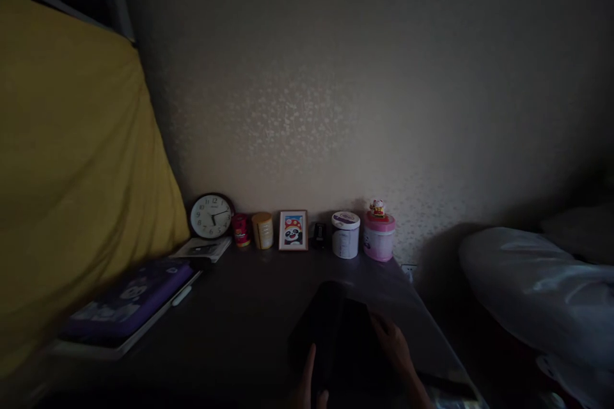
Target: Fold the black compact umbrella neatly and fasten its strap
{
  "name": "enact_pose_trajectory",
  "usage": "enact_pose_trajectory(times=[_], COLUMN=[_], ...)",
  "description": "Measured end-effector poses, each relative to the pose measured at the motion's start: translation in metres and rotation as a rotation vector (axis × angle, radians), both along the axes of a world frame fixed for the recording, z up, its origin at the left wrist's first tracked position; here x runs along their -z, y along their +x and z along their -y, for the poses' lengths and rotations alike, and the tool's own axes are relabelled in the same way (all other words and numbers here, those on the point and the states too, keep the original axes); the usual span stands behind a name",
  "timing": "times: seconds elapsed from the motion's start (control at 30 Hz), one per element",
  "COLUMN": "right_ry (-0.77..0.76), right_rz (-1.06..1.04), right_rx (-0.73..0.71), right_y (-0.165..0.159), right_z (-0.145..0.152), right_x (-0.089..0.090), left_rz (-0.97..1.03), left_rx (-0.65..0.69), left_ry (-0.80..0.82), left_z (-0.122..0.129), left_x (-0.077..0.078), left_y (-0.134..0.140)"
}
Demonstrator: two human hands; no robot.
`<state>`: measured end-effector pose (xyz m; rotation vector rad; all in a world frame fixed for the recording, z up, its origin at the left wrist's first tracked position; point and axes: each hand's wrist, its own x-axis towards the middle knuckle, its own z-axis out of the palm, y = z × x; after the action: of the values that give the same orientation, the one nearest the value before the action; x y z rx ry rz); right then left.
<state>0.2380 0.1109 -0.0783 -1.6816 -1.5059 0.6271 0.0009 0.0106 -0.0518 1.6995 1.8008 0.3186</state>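
Note:
A flat, black, angular object (355,339) lies on the near right part of the dark table; its kind cannot be made out in the dim light. My right hand (394,346) grips its right edge, fingers curled against it. Low in the view, my left hand (307,383) has its index finger stretched along the object's near left side and another fingertip on it. The rest of the left hand is cut off by the lower edge or lost in shadow.
Along the wall stand a round clock (212,216), a red can (242,230), a yellow canister (263,231), a framed panda picture (293,231), a white tub (345,235) and a pink tub (378,243). A purple case (139,300) lies left, beside a yellow curtain (71,160).

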Motion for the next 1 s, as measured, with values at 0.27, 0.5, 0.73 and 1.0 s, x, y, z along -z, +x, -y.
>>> enact_pose_trajectory(times=[0.27,0.5,0.73,1.0], right_ry=[-0.015,-0.013,-0.039,-0.066], right_rz=[0.005,0.042,0.05,0.089], right_rx=[-0.017,-0.01,-0.034,0.008], right_y=[0.003,0.004,0.001,-0.004], right_z=[-0.007,-0.008,-0.006,-0.003], right_x=[0.006,0.007,0.0,-0.004], left_rz=[0.003,0.187,0.25,0.284], left_rx=[-0.031,-0.039,-0.066,-0.039], left_ry=[0.147,0.134,0.086,0.099], left_z=[0.016,0.014,0.017,0.017], left_x=[-0.019,-0.01,-0.015,-0.01], left_y=[0.0,0.002,0.001,-0.002])
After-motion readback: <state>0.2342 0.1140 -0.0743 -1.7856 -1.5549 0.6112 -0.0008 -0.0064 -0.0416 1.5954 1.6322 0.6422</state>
